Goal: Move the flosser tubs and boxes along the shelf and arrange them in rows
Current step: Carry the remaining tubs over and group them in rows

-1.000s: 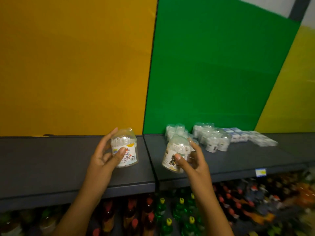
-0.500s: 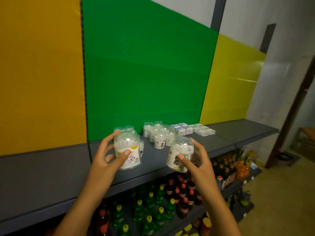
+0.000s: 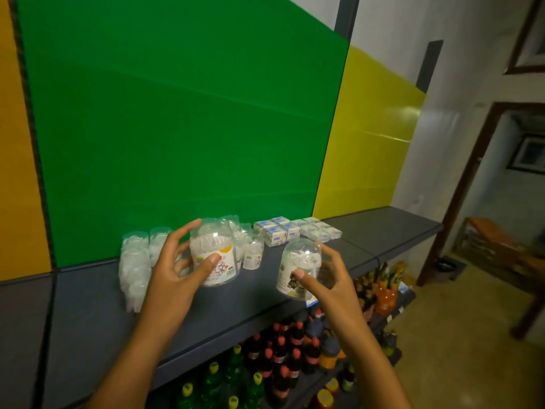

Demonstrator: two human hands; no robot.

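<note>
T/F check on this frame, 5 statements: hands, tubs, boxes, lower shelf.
1. Each hand holds a flosser tub. True: the left hand grips the left tub, the right hand grips the right tub.
2. The right tub stands flat on the shelf. False: it is tilted in the grip, near the front edge of the shelf.
3. The small boxes lie to the right of the tubs on the shelf. True.
4. The panel behind the tubs is red. False: the green panel is behind them.
5. The lower shelf holds folded towels. False: it holds bottles.
</note>
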